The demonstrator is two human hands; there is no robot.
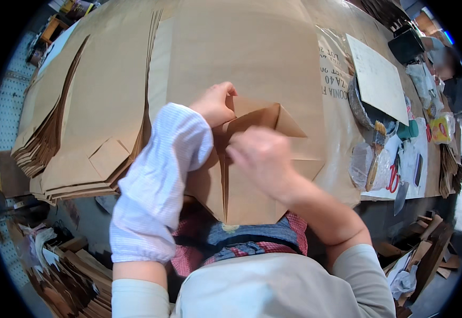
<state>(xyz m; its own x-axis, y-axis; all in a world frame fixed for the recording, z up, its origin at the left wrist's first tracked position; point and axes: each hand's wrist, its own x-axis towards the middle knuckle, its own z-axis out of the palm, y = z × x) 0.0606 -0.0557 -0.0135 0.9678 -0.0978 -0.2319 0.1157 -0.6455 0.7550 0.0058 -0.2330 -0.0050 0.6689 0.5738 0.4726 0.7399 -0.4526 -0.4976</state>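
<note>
1. While the left hand [216, 106] pinches the folded brown paper [255, 199] at frame centre, the right hand [263, 155] blurs over it — can't tell if gripping.
2. Folding, apparently — next move calls for firm creasing.

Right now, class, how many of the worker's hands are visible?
2: left hand at the folded brown paper; right hand, blurred, lower and further right. Neither is hidden.

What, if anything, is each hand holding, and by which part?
Left hand: brown paper flap, by its left edge. Right hand: blurred, cannot tell.
</note>
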